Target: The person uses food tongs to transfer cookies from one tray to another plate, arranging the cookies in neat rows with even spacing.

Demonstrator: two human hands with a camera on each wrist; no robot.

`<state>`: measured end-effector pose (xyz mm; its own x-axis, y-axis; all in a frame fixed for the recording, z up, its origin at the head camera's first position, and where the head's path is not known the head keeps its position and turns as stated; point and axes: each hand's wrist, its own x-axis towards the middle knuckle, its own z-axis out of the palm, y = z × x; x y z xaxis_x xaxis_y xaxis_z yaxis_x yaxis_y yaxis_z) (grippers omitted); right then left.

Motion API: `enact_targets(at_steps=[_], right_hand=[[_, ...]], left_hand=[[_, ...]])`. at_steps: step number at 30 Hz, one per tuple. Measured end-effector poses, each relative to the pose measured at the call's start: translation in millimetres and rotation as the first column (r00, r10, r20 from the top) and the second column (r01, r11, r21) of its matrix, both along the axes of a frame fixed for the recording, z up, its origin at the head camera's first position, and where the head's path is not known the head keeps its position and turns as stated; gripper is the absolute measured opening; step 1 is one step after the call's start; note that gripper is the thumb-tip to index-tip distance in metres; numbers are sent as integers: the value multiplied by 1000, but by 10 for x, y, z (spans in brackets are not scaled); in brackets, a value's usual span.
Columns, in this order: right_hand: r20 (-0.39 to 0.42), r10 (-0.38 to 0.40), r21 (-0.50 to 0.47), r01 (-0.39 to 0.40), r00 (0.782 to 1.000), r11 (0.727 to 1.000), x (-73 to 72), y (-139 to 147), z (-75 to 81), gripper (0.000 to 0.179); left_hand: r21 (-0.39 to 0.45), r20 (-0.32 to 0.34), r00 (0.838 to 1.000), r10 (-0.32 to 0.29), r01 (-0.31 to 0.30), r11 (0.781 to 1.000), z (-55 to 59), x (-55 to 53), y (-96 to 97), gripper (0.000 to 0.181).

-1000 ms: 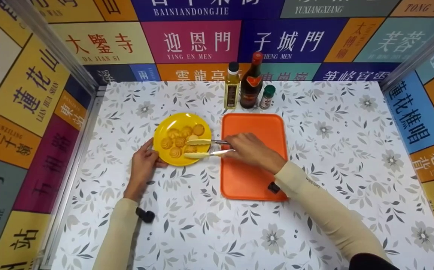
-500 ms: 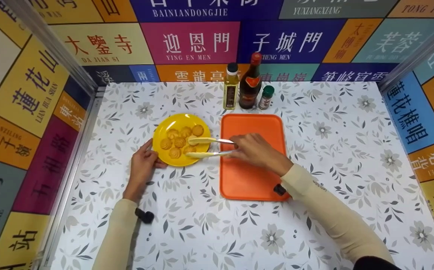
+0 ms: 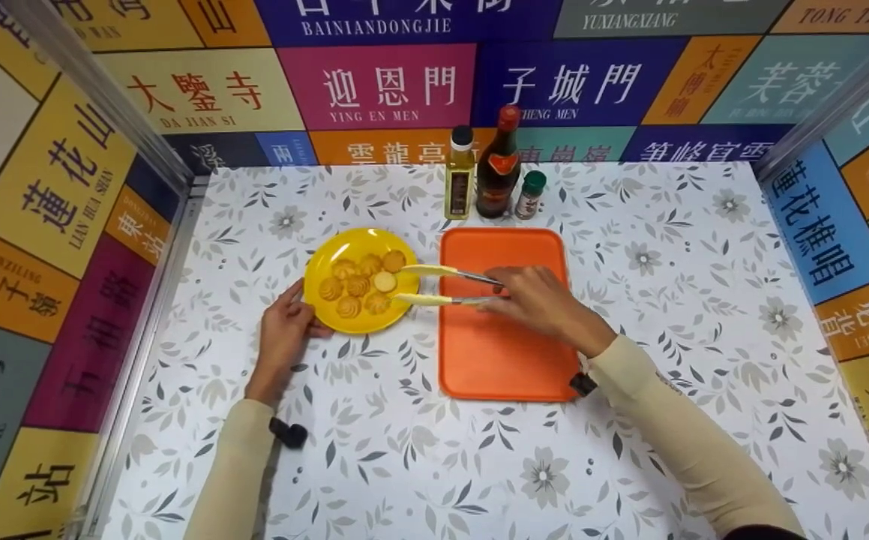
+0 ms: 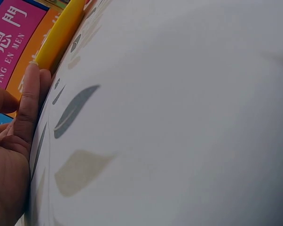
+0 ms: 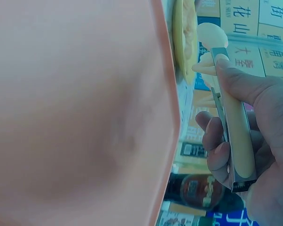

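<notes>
A yellow plate [image 3: 322, 262] holds several swirled cookies [image 3: 358, 285], and one paler round cookie [image 3: 385, 282] shows a flat face. My left hand [image 3: 282, 322] rests on the table against the plate's left rim. In the left wrist view, an extended finger [image 4: 29, 96] touches the plate's edge [image 4: 61, 37]. My right hand [image 3: 543, 300] grips kitchen tongs [image 3: 445, 300] above the orange tray [image 3: 505, 360]. The tongs' pale tips stand apart over the plate's right rim, just right of the pale cookie, with nothing between them. In the right wrist view, fingers and thumb wrap the tongs [image 5: 238, 136].
Behind the tray stand an oil bottle [image 3: 459, 176], a dark red-capped bottle [image 3: 498, 169] and a small green-capped shaker [image 3: 530, 196]. A floral cloth [image 3: 374, 450] covers the table. Printed panels [image 3: 378, 86] wall it at the back and sides.
My right hand has drawn the tongs rightward, off the cookies toward the plate's right rim, leaving the pale cookie uncovered. My left hand has stayed at the plate.
</notes>
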<state>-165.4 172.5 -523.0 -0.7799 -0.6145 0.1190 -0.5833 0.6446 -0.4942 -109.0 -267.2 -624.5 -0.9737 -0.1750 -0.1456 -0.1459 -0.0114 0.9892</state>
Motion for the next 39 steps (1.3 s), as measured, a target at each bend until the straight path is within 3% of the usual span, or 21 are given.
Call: enact_targets(at_steps=[9,21,39], right_hand=[[-30,-63,-56,61,998,997,30,276,25,37],[-48,-156,-109,150,987,983,103,663,-71,37],[-71,-318,-173,303,945,937,224,1138,-211,41]], left_hand=[[3,3,1000,0,0,1000,-6,-5,6,60],[-37,17,1000,-5,5,999,3,2,-6,59],[-35,42,999,12,-10,999,23,-8,18,61]])
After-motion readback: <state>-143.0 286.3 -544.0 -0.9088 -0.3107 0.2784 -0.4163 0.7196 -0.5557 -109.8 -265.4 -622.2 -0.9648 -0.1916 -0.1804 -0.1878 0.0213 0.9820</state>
